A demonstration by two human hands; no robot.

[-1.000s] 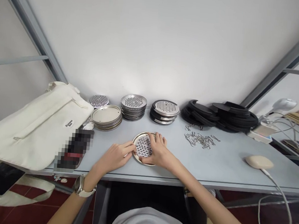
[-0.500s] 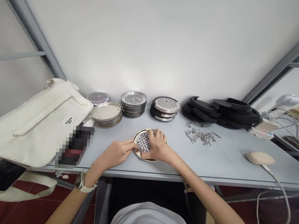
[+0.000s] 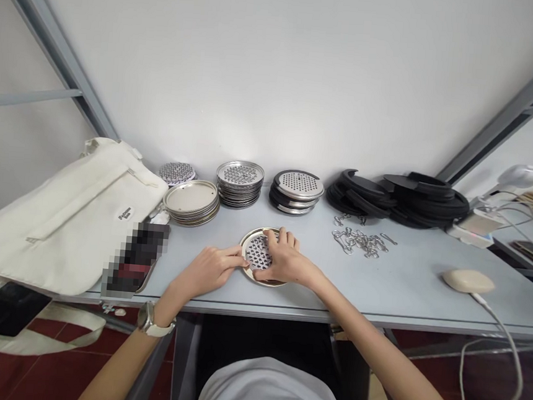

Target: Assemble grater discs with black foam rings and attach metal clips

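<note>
In front of me on the table lies a shallow gold-coloured round metal tray point(image 3: 247, 273), with a perforated metal disc point(image 3: 258, 253) inside its rim. My right hand point(image 3: 284, 259) curves over the disc, fingers at its far edge and thumb at the near edge, hiding its right part. From the left, my left hand point(image 3: 216, 269) pinches at the tray's rim, with index finger and thumb close together beside the disc. What lies between those fingertips is too small to make out.
Behind stand stacks of gold trays point(image 3: 191, 198), perforated metal discs point(image 3: 240, 176), discs with black rims point(image 3: 297, 187) and black round parts point(image 3: 423, 198). Small metal clips point(image 3: 360, 240) lie right of centre. A white bag point(image 3: 73, 220) and dark phone-like object point(image 3: 137, 260) occupy the left; a cabled beige device point(image 3: 468, 280), the right.
The perforated disc now sits flatter within the tray's rim. Both hands have stayed at the tray with only small finger movements, and the camera view has shifted slightly.
</note>
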